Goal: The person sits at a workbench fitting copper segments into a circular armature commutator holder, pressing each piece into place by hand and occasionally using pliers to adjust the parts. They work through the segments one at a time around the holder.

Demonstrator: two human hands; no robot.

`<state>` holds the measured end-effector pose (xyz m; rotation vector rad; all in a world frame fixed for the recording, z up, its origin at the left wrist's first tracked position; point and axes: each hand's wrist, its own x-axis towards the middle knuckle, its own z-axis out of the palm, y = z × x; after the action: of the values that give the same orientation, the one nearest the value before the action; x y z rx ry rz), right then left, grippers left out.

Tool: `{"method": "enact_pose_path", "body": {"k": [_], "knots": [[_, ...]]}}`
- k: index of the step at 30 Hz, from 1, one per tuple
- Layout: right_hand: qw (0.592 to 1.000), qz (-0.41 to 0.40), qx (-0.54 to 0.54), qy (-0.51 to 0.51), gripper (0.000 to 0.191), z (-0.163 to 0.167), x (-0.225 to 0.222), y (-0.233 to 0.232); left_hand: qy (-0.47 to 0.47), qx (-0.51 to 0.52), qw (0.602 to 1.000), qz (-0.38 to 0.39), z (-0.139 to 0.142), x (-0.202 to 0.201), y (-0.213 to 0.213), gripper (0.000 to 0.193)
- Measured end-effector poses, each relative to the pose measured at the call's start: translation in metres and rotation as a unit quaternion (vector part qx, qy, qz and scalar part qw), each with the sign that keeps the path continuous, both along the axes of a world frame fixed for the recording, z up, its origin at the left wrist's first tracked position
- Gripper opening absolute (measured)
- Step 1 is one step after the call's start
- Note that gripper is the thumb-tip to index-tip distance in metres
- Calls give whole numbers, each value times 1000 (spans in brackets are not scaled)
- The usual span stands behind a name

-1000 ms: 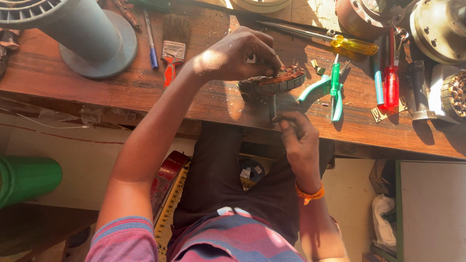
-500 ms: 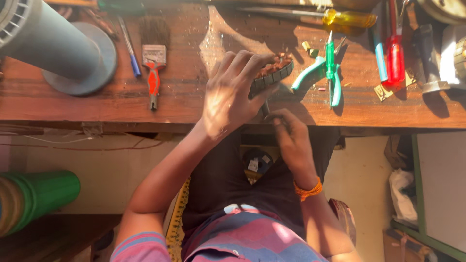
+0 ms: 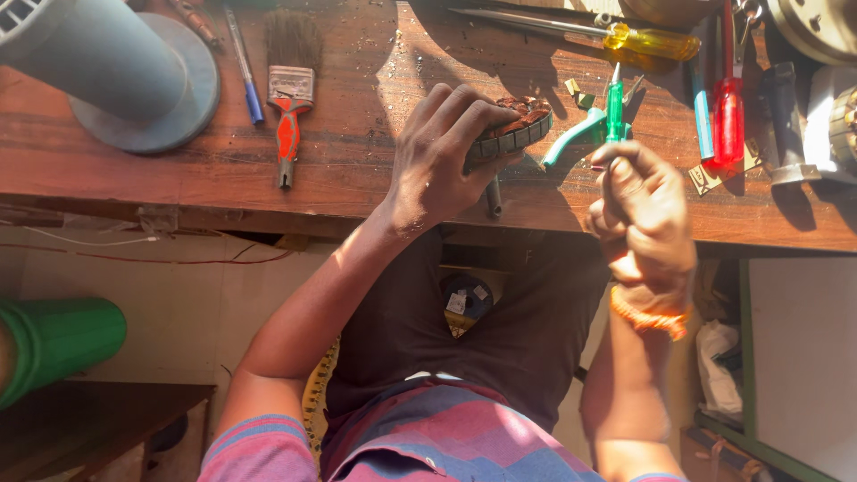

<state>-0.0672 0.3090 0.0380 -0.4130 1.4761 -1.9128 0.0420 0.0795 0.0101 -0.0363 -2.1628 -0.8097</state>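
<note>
green-handled screwdriver (image 3: 614, 109) gripped in right hand (image 3: 641, 214); left hand (image 3: 444, 156) clamped over wound motor stator (image 3: 513, 129) on wooden bench (image 3: 178, 174).

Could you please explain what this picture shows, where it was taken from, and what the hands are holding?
There is no machine here: a person works with bare hands, filmed by a camera on their head looking down, so the wooden bench appears at the top. The left hand presses on a round wound coil near the bench edge. The right hand grips a green screwdriver. Also on the bench lie a paintbrush, teal pliers, a yellow screwdriver, a red screwdriver and a grey base.
</note>
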Motion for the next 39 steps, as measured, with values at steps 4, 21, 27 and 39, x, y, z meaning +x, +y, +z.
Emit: {"method": "enact_pose_path", "body": {"k": [4, 21, 27, 39], "knots": [[994, 94, 12, 52, 28, 40, -13, -14, 12, -17, 1000, 4, -2, -2, -1, 38], [948, 195, 154, 199, 44, 91, -27, -57, -6, -29, 999, 25, 5, 2, 6, 36], [925, 269, 171, 209, 38, 87, -43, -99, -70, 248, 966, 2, 8, -7, 5, 46], [857, 248, 208, 402, 26, 85, -51, -108, -201, 321, 918, -118, 1, -55, -29, 38]]}}
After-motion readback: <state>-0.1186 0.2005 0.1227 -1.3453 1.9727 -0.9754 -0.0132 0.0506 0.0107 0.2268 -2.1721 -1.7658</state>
